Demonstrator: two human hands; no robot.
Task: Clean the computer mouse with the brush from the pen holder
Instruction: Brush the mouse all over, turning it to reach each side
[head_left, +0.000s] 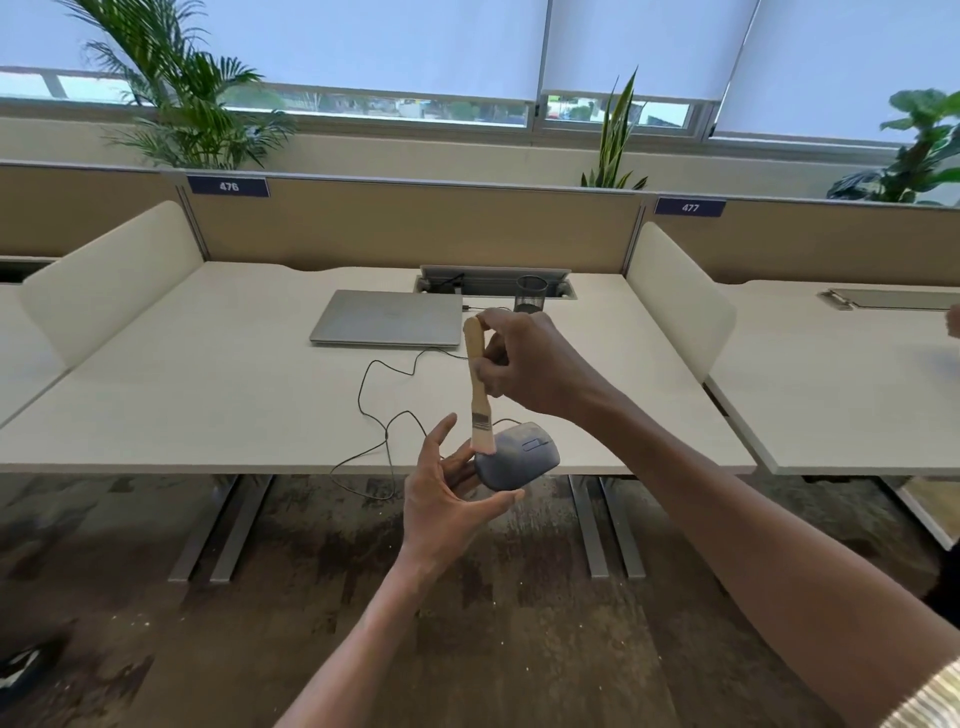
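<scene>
— Where's the mouse (519, 457) right now?

— Off the desk (208, 395), held up in front of its near edge, around five o'clock from the closed laptop (389, 317). The left hand (452, 499) cradles it from the nine o'clock side, fingers loosely curled under and behind the grey shell, thumb reaching along the bottom, index finger sticking up free.

— And the brush (478, 384)?

— Nearly upright in the right hand (530, 364). Thumb and fingertips are pinched round the wooden handle about midway up. The pale bristles point down and touch the mouse at its left end, roughly ten o'clock on the shell.

— Is the mouse wired?

— A thin black cable (379, 410) loops over the desk at nine o'clock from the mouse and hangs past the edge. I can't tell just where it joins.

— The pen holder (531, 293)?

— Dark mesh cup at twelve o'clock from the hands, just right of the laptop, before the open cable tray (493, 278). Its contents aren't clear from here.
</scene>
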